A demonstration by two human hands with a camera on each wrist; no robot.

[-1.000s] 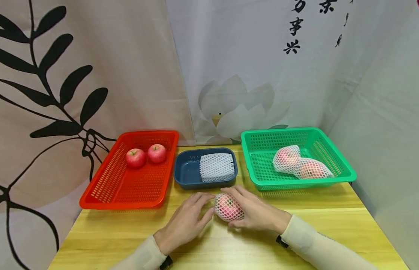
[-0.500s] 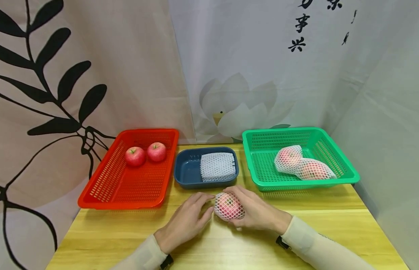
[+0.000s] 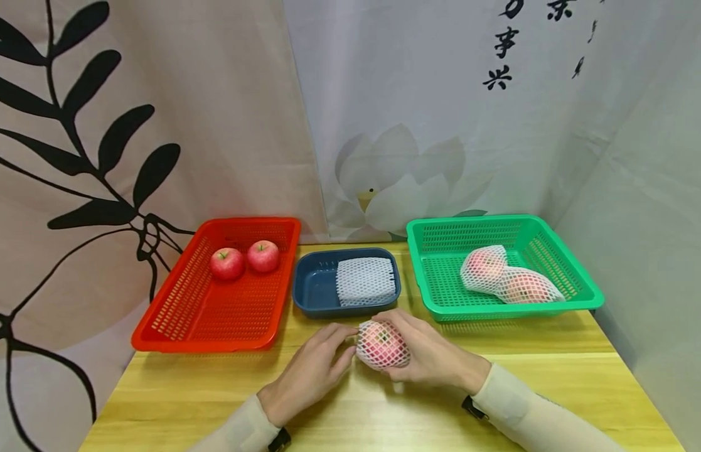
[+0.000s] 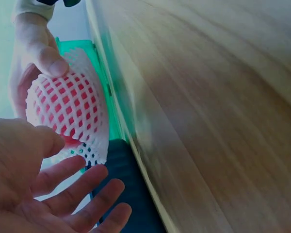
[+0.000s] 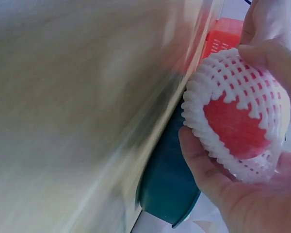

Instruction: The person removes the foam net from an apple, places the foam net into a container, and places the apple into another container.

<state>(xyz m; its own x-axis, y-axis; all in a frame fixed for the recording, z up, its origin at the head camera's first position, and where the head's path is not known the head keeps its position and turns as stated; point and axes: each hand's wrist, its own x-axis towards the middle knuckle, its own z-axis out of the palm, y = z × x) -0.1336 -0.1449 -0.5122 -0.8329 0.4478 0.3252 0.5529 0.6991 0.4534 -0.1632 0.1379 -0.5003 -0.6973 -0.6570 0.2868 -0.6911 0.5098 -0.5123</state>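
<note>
A red apple (image 5: 235, 128) sits inside a white foam net sleeve (image 3: 378, 348), part of its skin bare at the sleeve's opening in the right wrist view. My right hand (image 3: 426, 351) holds the sleeved apple from the right, thumb and fingers curved around it. From the left, my left hand (image 3: 310, 370) has its thumb and index finger at the sleeve's edge; its other fingers (image 4: 106, 199) spread loosely in the left wrist view. Just behind the hands, a dark blue tray (image 3: 316, 282) contains white foam nets (image 3: 366, 280) lying flat at its right side.
A red basket (image 3: 237, 320) on the left contains two bare apples (image 3: 245, 260). On the right, a green basket (image 3: 440, 292) contains two net-covered apples (image 3: 505, 276). All stand along the back of the wooden table (image 3: 214, 389), before a printed curtain (image 3: 243, 113).
The sleeved apple and its net shift very slightly left and tilt a little between the hands. Both hands keep nearly the same place; the camera view moves slightly.
</note>
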